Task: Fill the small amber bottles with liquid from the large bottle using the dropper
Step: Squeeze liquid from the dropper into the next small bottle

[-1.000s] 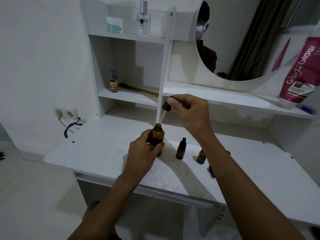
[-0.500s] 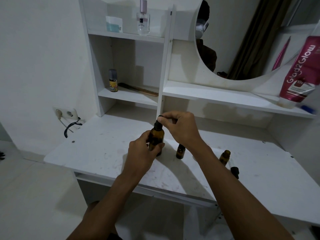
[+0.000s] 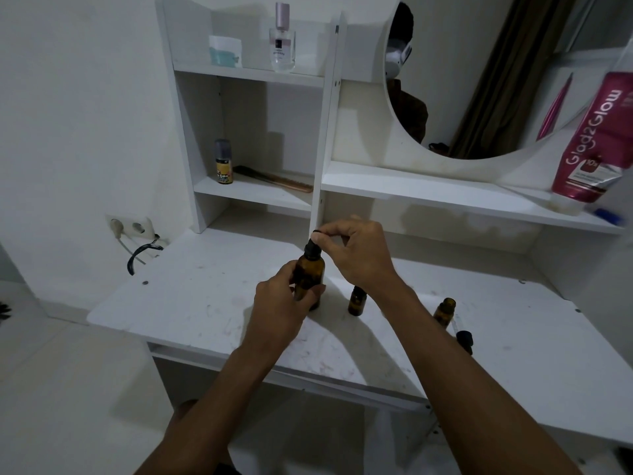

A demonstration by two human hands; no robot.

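One large amber bottle (image 3: 310,275), upright on the white desk (image 3: 205,296); lower body hidden by the left hand (image 3: 281,303), whose fingers and thumb wrap it. One dropper (image 3: 313,246), black top at the bottle's neck, pinched by the right hand (image 3: 356,255); glass tube out of sight. One small amber bottle (image 3: 357,301) just right, top hidden behind the right wrist. One second small amber bottle (image 3: 444,311) farther right, open-necked, part-covered by the forearm. One loose black cap (image 3: 464,339) beside it, detail unclear.
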